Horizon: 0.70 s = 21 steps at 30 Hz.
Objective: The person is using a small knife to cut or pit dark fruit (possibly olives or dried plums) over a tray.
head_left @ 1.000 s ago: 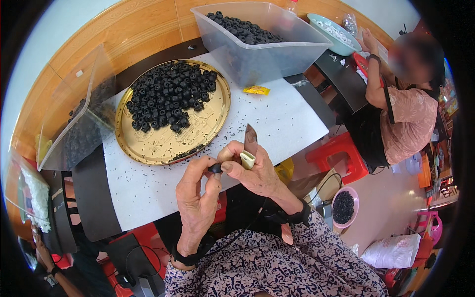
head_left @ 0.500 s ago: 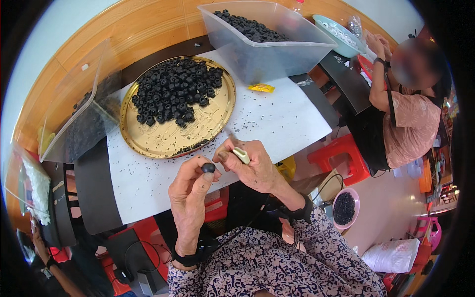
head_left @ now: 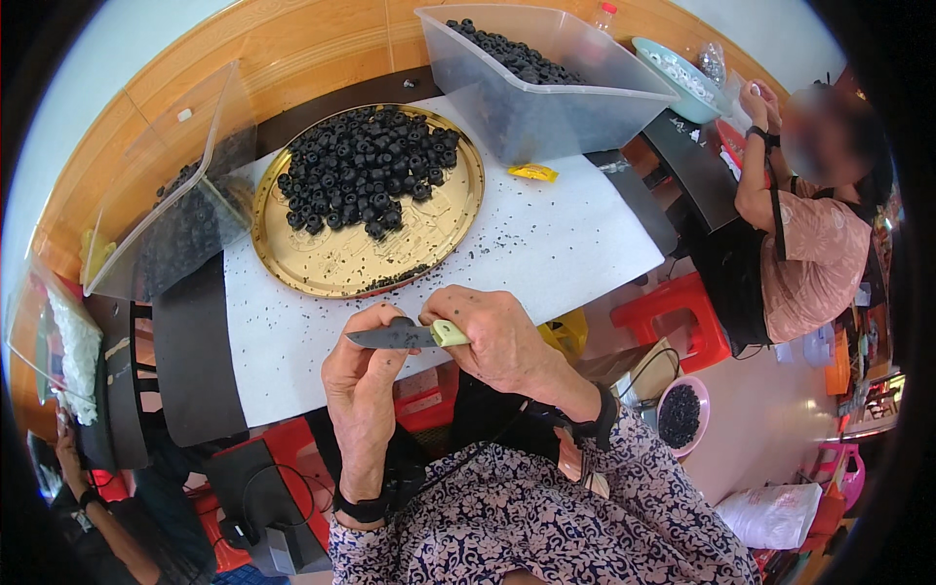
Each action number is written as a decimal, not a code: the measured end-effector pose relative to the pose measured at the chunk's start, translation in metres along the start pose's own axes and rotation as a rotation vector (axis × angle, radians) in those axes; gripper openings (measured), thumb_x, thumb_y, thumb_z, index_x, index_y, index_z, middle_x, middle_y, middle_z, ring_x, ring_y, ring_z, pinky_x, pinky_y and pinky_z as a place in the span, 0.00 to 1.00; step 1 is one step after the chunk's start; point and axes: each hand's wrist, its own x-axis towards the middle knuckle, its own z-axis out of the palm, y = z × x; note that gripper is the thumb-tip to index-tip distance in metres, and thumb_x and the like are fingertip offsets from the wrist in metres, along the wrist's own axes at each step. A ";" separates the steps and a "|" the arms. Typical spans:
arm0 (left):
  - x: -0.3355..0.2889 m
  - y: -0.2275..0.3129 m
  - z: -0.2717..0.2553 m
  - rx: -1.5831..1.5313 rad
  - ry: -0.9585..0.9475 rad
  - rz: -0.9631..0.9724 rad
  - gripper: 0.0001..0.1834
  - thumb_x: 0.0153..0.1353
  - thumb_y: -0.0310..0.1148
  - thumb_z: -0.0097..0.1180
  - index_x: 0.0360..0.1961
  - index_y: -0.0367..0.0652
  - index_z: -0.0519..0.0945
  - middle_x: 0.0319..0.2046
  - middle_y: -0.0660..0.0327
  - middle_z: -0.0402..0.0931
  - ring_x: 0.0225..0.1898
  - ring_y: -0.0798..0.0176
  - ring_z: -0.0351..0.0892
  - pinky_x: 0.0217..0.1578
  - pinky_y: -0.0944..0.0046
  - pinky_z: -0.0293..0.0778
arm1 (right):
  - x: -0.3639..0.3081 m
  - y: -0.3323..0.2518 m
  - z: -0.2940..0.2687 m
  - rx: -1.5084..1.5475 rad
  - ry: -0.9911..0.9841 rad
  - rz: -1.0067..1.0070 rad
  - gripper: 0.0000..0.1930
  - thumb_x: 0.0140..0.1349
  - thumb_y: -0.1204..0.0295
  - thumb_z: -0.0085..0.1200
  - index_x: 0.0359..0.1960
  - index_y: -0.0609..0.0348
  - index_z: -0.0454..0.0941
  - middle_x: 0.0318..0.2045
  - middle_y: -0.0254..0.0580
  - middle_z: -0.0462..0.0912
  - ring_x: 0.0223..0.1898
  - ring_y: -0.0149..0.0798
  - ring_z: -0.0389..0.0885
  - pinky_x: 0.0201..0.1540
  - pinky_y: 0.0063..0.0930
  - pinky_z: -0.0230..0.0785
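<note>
Pinches black piece (head_left: 400, 323) in left hand (head_left: 363, 382), with thumb and fingers closed on it, above near edge of white sheet (head_left: 575, 229). Grips knife (head_left: 394, 337) in right hand (head_left: 502, 341), with handle wrapped in fingers, blade across front of piece; cannot tell if touching. Looks like a trimming step. Seems to call next for firm pinch, controlled cut clear of thumb. Beyond, see black heap (head_left: 361, 161) on gold tray (head_left: 312, 265), then clear bin (head_left: 585, 119) on worktop (head_left: 198, 390).

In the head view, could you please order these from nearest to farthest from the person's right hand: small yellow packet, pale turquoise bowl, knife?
1. Knife: held in the right hand, blade pointing left.
2. Small yellow packet: beyond the hand, on the white sheet.
3. Pale turquoise bowl: upper right, beside the clear plastic bin.
</note>
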 end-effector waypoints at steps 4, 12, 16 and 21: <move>-0.001 0.000 -0.001 0.017 0.004 -0.009 0.08 0.62 0.23 0.52 0.43 0.36 0.76 0.35 0.68 0.72 0.36 0.76 0.68 0.41 0.74 0.66 | -0.001 0.000 0.002 -0.028 0.002 -0.004 0.07 0.52 0.78 0.56 0.32 0.63 0.73 0.28 0.46 0.79 0.29 0.51 0.79 0.29 0.36 0.71; -0.002 0.007 -0.001 0.088 0.014 0.003 0.08 0.62 0.23 0.53 0.43 0.37 0.76 0.33 0.70 0.71 0.34 0.78 0.65 0.35 0.76 0.62 | -0.002 0.005 0.003 -0.067 -0.007 -0.071 0.10 0.53 0.74 0.57 0.35 0.61 0.72 0.28 0.46 0.78 0.29 0.50 0.80 0.30 0.38 0.73; -0.003 0.006 0.000 0.083 0.012 0.004 0.08 0.62 0.23 0.53 0.43 0.37 0.76 0.33 0.70 0.71 0.34 0.78 0.65 0.35 0.76 0.62 | -0.003 0.004 0.003 -0.072 -0.024 -0.067 0.10 0.52 0.75 0.57 0.35 0.61 0.72 0.28 0.46 0.78 0.30 0.50 0.80 0.30 0.38 0.73; -0.002 0.006 -0.001 0.086 -0.006 0.013 0.08 0.62 0.23 0.53 0.42 0.37 0.76 0.33 0.70 0.71 0.33 0.78 0.64 0.35 0.76 0.62 | -0.002 0.002 0.003 -0.053 0.005 -0.043 0.06 0.54 0.75 0.56 0.32 0.62 0.73 0.27 0.45 0.78 0.29 0.50 0.79 0.30 0.37 0.71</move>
